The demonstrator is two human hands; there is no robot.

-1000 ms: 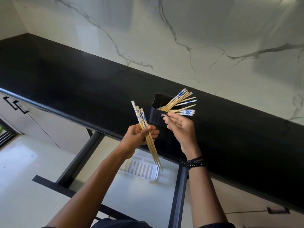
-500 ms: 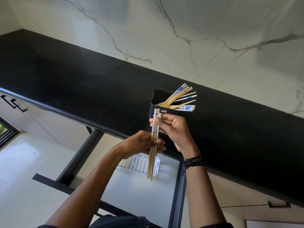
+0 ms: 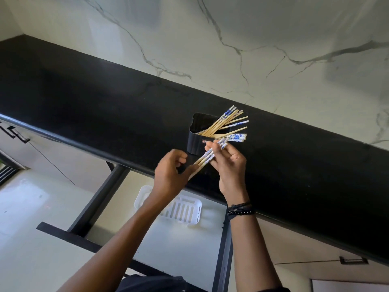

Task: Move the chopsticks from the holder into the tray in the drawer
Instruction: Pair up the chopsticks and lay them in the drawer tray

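Early stage: right hand (image 3: 229, 165) pinches a small chopstick bundle (image 3: 207, 155) just before the holder (image 3: 194, 145), left hand (image 3: 168, 173) curled at its lower tips, grip unclear; many chopsticks (image 3: 225, 123) stand in the holder beyond, slotted tray (image 3: 199, 207) below both hands shows none.

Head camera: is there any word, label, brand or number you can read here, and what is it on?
Small red and white label on the front of the black holder: some print, too small and blurred to read.
On the chopsticks in the holder and the held chopsticks: blue pattern only, no words I can make out.
No other text in view.
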